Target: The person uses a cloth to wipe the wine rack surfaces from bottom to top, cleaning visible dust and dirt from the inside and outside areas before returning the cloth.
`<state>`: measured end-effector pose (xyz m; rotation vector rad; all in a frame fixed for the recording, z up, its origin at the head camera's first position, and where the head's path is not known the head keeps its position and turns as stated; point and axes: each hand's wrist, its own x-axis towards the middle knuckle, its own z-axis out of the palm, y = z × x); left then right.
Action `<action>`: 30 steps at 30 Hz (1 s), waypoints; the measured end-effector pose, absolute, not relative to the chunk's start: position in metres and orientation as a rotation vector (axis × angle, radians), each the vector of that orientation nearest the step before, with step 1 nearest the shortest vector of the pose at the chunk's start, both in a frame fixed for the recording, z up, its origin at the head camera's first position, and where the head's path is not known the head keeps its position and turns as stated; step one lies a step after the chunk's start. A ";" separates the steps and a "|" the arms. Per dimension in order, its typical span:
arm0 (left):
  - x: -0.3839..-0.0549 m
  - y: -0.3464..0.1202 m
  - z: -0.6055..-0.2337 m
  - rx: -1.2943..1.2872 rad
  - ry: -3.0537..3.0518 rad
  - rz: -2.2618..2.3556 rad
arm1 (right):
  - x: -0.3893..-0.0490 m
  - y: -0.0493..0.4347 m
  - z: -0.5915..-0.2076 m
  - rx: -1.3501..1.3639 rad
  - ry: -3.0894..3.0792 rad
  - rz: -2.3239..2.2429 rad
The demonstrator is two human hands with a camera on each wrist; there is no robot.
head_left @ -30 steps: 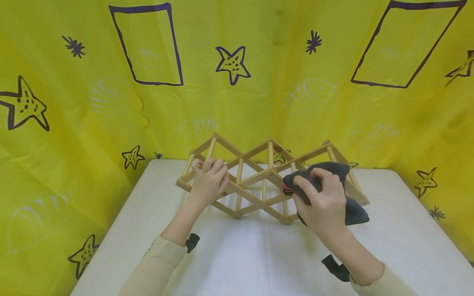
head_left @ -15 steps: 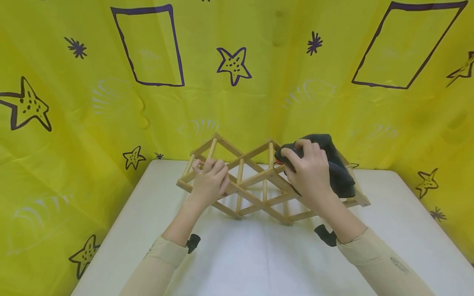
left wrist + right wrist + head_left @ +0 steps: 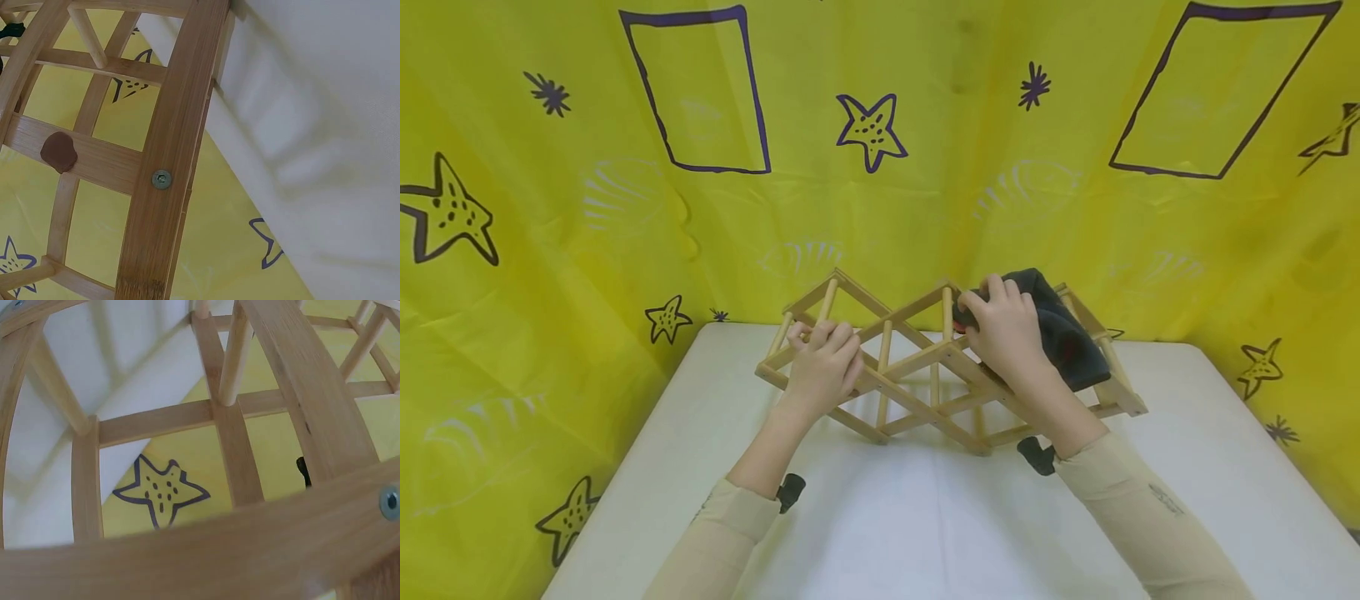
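A wooden lattice rack (image 3: 886, 346), like an expanding wine rack of crossed slats and round rods, stands on the white table. My left hand (image 3: 822, 367) grips its left part, fingers curled at the upper slats. My right hand (image 3: 1006, 329) holds a dark navy soft toy (image 3: 1067, 346) over the right part, thumb and fingers round its narrow end. A bit of red shows at that end; the rest droops to the right over the slats. Slats (image 3: 169, 137) with a bolt head fill the left wrist view. More rack slats (image 3: 156, 422) cross the right wrist view. Neither wrist view shows the hands.
The white table (image 3: 880, 517) reaches toward me from the rack. Behind and on both sides hangs a yellow curtain (image 3: 925, 217) with drawn starfish and frames. Black wrist mounts (image 3: 1037, 456) stick out at both sleeves.
My right hand has carried the dark toy up and to the left, from in front of the rack to over its right part. The left hand and rack have stayed put.
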<state>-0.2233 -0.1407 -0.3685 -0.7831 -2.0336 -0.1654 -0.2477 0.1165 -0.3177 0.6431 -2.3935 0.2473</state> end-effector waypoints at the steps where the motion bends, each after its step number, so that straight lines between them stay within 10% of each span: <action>1: -0.223 -0.141 -0.368 -0.782 -2.035 -0.164 | -0.249 0.116 -0.318 0.642 -2.399 0.263; 30: -0.228 -0.143 -0.369 -0.821 -1.989 -0.197 | -0.272 0.097 -0.331 0.406 -2.428 0.531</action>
